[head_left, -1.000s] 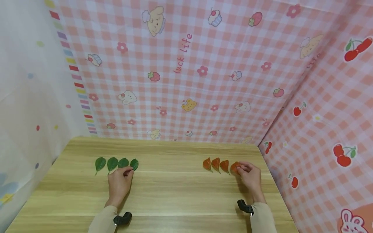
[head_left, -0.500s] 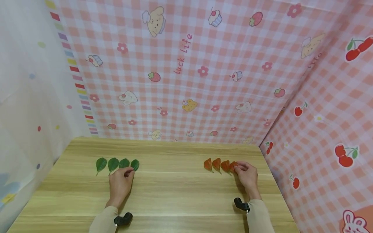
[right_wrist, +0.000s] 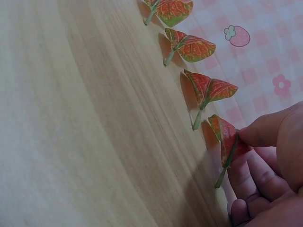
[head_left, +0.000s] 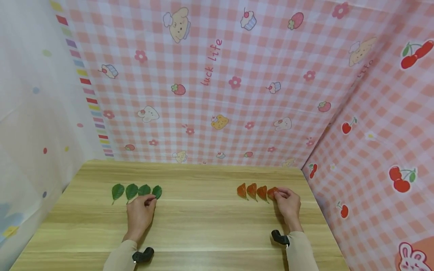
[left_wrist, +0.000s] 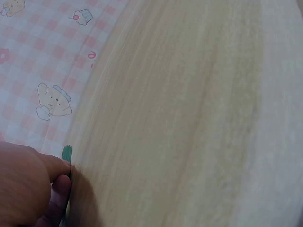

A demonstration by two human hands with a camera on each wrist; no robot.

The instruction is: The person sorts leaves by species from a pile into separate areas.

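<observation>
On the left of the table, several green leaves (head_left: 117, 191) form a row. My left hand (head_left: 140, 214) pinches the rightmost green leaf (head_left: 157, 191) near its base; only a sliver of that leaf (left_wrist: 67, 153) shows in the left wrist view. To the right lies a row of red leaves (head_left: 252, 191) with green-yellow edges and short stems. Between thumb and fingers, my right hand (head_left: 289, 204) pinches the rightmost red leaf (right_wrist: 227, 142), whose stem points toward me. Its neighbour, another red leaf (right_wrist: 208, 89), is folded along the midrib and sits close beside it.
A light wood-grain table (head_left: 200, 222) carries both rows, with a wide gap between them. Pink checked cloth (head_left: 217, 101) hangs behind and on the right, pale cloth (head_left: 30, 113) on the left. Black camera mounts (head_left: 144, 255) sit at both wrists.
My right hand has moved a little left with the pinched red leaf, bringing it closer to the others, then shifted slightly back right. The left hand stays in place.
</observation>
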